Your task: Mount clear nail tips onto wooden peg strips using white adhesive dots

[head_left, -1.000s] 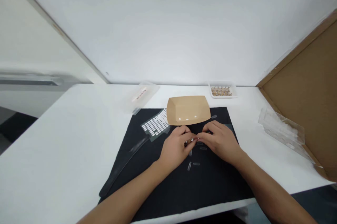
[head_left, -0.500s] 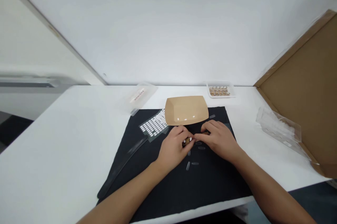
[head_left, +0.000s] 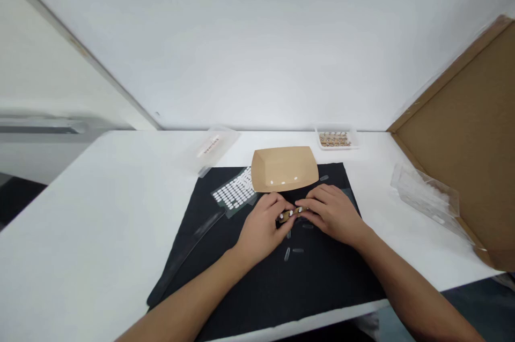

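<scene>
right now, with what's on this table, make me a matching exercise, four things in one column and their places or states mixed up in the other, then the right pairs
Things
1. small brown strip
2. cardboard tray
3. sheet of white ovals
4. small plastic box

Places or states
A. on the white table, near the back wall
B. on the black cloth, just left of the cardboard tray
C. between the fingers of the left hand and right hand
D. three small white pieces inside

Right pairs: 1-C, 2-D, 3-B, 4-A

Matt black cloth (head_left: 257,299), smooth brown paper tray (head_left: 287,162).
</scene>
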The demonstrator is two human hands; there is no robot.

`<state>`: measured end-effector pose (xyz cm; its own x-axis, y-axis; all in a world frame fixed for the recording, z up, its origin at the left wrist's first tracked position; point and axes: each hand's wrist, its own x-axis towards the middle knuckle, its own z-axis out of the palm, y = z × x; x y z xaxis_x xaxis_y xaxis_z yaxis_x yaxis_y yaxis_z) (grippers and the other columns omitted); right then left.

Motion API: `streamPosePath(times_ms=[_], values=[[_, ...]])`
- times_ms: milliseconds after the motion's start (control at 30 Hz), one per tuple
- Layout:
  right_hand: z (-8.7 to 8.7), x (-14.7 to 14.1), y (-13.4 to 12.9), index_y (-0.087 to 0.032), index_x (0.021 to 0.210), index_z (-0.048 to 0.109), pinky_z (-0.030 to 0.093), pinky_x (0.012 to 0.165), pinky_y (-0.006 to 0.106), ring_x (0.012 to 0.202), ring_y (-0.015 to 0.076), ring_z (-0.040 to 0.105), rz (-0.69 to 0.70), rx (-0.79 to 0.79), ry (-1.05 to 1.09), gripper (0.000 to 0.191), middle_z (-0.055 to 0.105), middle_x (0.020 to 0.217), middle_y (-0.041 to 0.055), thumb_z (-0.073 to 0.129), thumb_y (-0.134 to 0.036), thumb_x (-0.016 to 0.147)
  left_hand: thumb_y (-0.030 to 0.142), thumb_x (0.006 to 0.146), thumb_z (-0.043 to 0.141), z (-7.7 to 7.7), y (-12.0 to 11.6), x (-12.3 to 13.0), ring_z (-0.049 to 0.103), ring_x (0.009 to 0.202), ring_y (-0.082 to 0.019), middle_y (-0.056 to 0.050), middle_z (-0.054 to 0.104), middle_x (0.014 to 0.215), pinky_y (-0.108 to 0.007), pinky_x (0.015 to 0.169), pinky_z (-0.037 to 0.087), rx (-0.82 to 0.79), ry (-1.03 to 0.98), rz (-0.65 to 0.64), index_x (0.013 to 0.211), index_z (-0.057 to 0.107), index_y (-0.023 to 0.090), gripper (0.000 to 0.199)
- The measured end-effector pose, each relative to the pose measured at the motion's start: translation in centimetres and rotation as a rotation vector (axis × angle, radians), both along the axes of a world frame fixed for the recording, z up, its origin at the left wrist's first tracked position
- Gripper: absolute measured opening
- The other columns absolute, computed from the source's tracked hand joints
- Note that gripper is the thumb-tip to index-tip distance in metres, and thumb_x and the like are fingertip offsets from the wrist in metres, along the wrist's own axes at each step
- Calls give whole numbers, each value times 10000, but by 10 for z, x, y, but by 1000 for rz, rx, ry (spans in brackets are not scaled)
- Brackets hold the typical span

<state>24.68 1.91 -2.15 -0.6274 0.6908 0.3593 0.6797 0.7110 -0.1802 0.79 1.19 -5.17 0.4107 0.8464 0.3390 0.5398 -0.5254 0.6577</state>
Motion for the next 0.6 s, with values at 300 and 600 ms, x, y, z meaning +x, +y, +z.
streamPosePath(times_ms=[300,600], values=[[-15,-6,-3,-222,1082,741,489,812,376,947,225,634,-74,-134,132,159,737,1045,63,732,-369,1021,228,998,678,3,-1,-4,622,955,-229,-63,649,994,-372,857,545,34,-9,-48,1042,720,206,65],[-15,-8,-2,-211,1011,722,501,816,355,919,209,624,-77,-221,198,49,706,1017,50,753,-231,979,185,976,707,7,-1,-7,620,936,-226,-57,655,972,-357,836,536,7,-15,-51,1023,738,199,58]])
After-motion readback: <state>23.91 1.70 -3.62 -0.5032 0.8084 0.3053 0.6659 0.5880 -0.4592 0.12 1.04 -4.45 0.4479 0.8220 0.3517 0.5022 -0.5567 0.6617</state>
